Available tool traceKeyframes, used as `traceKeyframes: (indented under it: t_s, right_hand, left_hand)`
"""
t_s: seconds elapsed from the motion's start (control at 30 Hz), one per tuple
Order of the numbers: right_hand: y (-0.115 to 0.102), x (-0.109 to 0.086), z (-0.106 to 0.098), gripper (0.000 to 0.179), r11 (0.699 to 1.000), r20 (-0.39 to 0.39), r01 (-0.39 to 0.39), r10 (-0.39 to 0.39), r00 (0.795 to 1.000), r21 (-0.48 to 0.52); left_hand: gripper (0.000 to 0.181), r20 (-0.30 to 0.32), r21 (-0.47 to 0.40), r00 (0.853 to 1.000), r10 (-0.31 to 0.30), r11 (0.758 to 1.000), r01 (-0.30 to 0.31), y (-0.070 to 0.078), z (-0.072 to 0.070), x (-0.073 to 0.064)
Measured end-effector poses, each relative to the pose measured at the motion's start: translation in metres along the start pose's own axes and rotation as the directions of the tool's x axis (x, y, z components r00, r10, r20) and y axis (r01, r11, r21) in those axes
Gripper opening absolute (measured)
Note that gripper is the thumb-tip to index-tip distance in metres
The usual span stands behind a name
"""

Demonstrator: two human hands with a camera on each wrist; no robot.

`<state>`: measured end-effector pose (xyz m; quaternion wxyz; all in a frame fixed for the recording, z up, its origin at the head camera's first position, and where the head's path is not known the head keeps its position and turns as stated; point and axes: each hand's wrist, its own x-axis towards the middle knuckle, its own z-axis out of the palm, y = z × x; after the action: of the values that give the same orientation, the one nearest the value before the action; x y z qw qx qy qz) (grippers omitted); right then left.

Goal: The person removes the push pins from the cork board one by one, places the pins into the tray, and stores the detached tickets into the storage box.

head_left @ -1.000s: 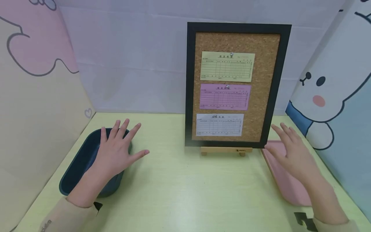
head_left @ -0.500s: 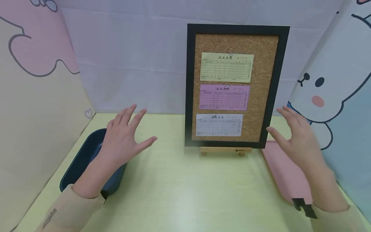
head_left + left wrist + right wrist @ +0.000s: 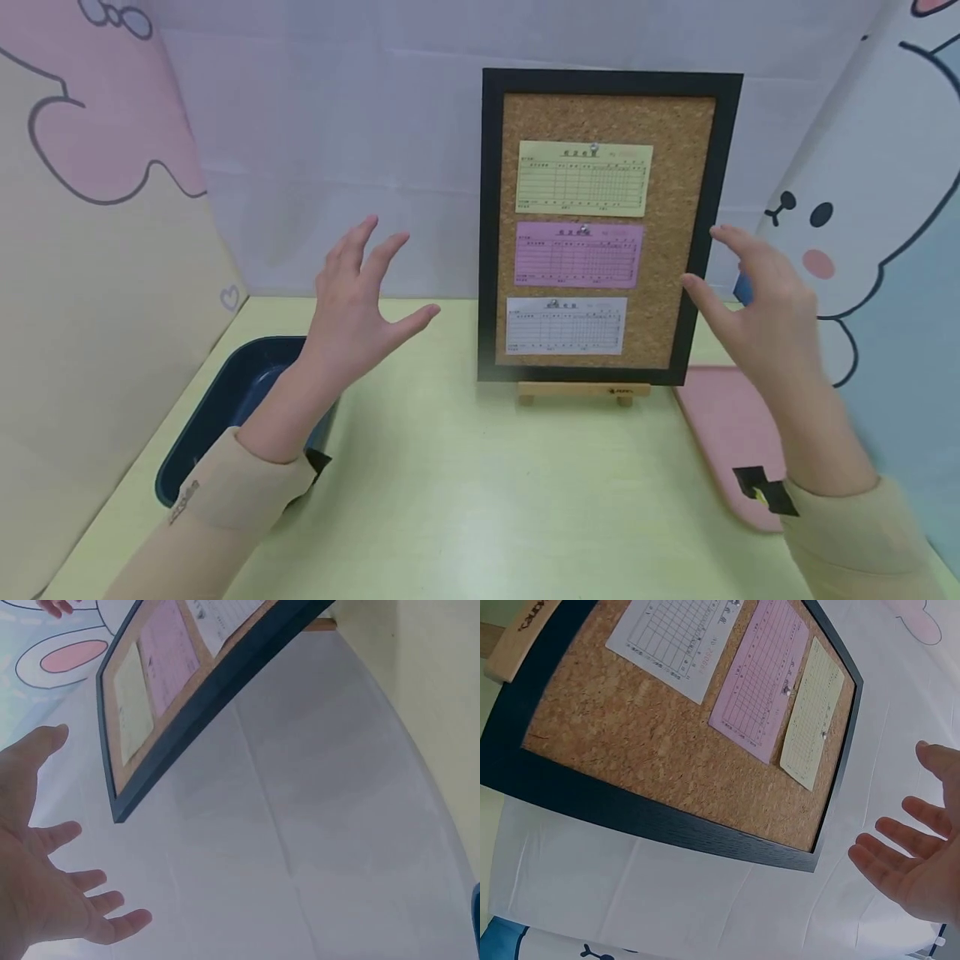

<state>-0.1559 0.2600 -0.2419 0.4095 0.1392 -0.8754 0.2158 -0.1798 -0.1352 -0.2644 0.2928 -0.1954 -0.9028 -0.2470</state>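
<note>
A black-framed cork board (image 3: 671, 250) stands upright at the back of the table on a small wooden easel (image 3: 581, 389). Three printed slips are fixed to it with clear pushpins: yellow (image 3: 583, 179) on top, purple (image 3: 577, 257) in the middle, white (image 3: 566, 327) at the bottom. To the left of the board, my left hand (image 3: 351, 308) is raised in the air, fingers spread and holding nothing. My right hand (image 3: 772, 321) is up near the frame's right edge, its thumb and fingers apart. In the right wrist view, a gap shows between this hand (image 3: 922, 847) and the frame.
A dark blue tray (image 3: 213, 408) lies on the table at left, partly behind my left forearm. At right a pink tray (image 3: 723, 408) lies partly behind my right forearm. Pale cloth (image 3: 337, 125) hangs behind, with cartoon-printed panels at both sides.
Both hands have risen from above the trays to beside the board. The left hand has also moved to the right. The board and slips stay in place.
</note>
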Motion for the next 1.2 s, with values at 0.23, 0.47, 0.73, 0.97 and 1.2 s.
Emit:
traceKeyframes:
  t_s: [0.23, 0.47, 0.73, 0.97, 1.2]
  right_hand:
    - [-0.014, 0.021, 0.005, 0.051, 0.999, -0.04, -0.033, 0.033, 0.999, -0.006]
    - [-0.019, 0.044, 0.012, 0.045, 0.997, -0.074, -0.017, 0.023, 0.997, 0.079]
    - [-0.021, 0.069, 0.021, 0.04, 0.995, -0.087, 0.012, -0.003, 0.996, 0.102]
    - [-0.02, 0.09, 0.034, 0.038, 0.994, -0.065, -0.016, 0.023, 0.998, 0.112]
    - [-0.02, 0.109, 0.047, 0.038, 0.993, -0.034, -0.051, 0.055, 0.998, 0.109]
  left_hand:
    - [0.077, -0.004, -0.096, 1.0, -0.03, 0.995, 0.03, 0.013, 0.007, 0.022]
    - [0.072, -0.006, -0.161, 0.999, -0.047, 0.986, 0.045, 0.021, 0.014, 0.046]
    - [0.069, -0.022, -0.166, 1.0, -0.013, 0.986, 0.009, 0.022, 0.03, 0.073]
    - [0.072, 0.058, -0.219, 0.995, -0.085, 0.971, 0.096, 0.028, 0.042, 0.099]
    - [0.073, 0.145, -0.24, 0.982, -0.121, 0.959, 0.154, 0.037, 0.054, 0.122]
